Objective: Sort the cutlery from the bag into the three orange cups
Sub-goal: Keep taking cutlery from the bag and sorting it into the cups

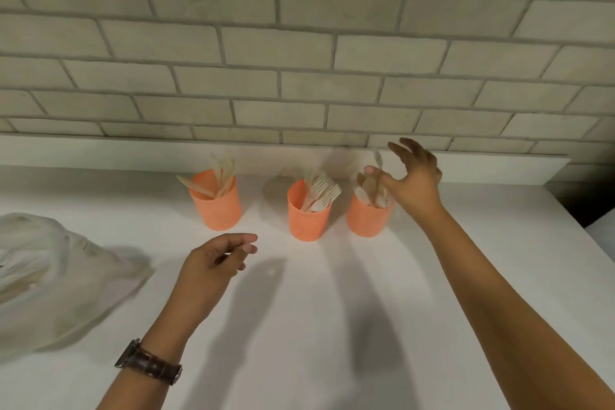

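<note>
Three orange cups stand in a row near the back of the white counter. The left cup (218, 206) holds wooden knives, the middle cup (307, 218) holds wooden forks (324, 191), and the right cup (366, 218) holds wooden spoons. My right hand (414, 176) hovers just above and right of the right cup, fingers spread, holding nothing that I can make out. My left hand (216, 258) hangs over the counter in front of the left cup, fingers loosely curled and empty. The pale plastic bag (50, 273) lies at the left edge, blurred.
A grey brick wall with a white ledge (133, 150) runs behind the cups. The counter (332, 326) ends at the right, where a dark gap (585, 206) shows. A brown watch (149, 363) sits on my left wrist.
</note>
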Tool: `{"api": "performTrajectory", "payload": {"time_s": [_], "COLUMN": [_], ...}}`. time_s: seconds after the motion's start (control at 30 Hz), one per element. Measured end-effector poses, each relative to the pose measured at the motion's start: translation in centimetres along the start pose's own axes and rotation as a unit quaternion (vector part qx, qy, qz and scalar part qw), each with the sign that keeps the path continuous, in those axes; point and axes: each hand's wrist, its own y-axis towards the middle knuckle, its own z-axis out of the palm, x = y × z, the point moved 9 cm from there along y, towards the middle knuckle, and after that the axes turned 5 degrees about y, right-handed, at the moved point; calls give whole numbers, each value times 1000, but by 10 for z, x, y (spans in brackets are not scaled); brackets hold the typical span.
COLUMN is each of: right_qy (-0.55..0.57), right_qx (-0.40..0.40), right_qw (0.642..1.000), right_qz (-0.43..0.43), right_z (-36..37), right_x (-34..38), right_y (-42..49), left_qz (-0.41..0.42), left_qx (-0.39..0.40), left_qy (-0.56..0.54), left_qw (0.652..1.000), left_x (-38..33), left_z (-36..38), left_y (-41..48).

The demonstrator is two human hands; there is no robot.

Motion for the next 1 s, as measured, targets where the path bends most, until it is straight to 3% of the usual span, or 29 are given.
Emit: {"api": "performTrajectory", "payload": {"time_s": [0.13,0.3,0.47,0.6,0.67,0.73,0.87,1.0], "right_qy": [28,139,241,278,295,303,202,-57], "right_qx": [-53,2,73,122,132,152,270,463], "right_qw": [996,980,964,952,945,937,924,850], "right_qz": [-60,-144,-86,-44,-52,-83,-179,-244], "right_z": [-10,41,124,185,204,221,270,363], "right_x": [55,156,237,289,318,350,403,407], "right_y": [-31,-92,-162,-207,-222,-235,-249,-274], "left_qz": [15,63,121,177,154,106,61,54], "left_qx": [-20,-57,-134,-214,-234,-224,-143,-65], "left_qy": [-5,13,145,265,335,363,311,237], "left_qw": [1000,996,973,923,899,898,938,968], "left_x": [8,17,29,47,68,93,122,120], "left_z": [-52,-144,-258,-332,-353,-364,-367,-356], "left_y": [-5,-16,-31,-41,-37,-31,-16,-13]}}
